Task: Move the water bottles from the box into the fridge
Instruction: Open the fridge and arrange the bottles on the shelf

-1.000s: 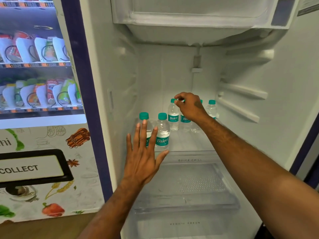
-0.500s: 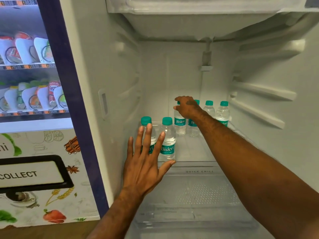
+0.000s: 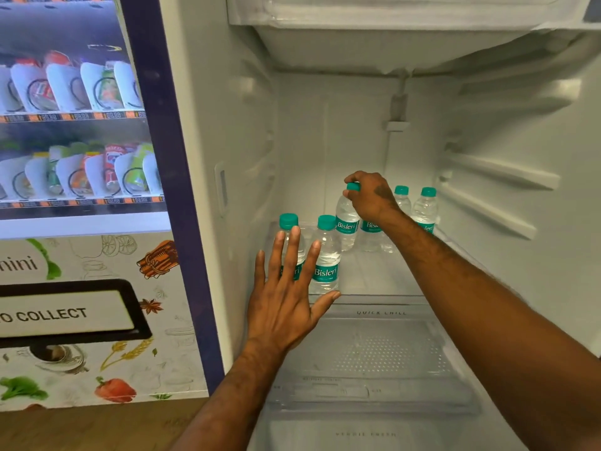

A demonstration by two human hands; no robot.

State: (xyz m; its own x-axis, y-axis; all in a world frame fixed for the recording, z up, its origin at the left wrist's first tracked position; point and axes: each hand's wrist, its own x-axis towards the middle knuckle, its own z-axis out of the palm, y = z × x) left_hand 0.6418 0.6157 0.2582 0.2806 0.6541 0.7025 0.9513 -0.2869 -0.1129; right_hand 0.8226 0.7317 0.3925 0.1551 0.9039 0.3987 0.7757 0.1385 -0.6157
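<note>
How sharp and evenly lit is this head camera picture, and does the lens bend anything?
Head view: Bisleri print on the front clear plastic teal-capped water bottle reads sharp; the vending machine's snack packets at left are smeared; side walls of the white fridge lean and curve, wide-angle distortion; lighting soft and dim.

Brightness: even, soft white light fills the fridge [image 3: 325, 141]; shadows are faint.
Glare: pale sheen on the vending machine [image 3: 156, 288] glass.
Blur: slight smear overall; snack packets [image 3: 68, 86] look soft.
Edges: wide-angle bowing of upright lines.
</note>
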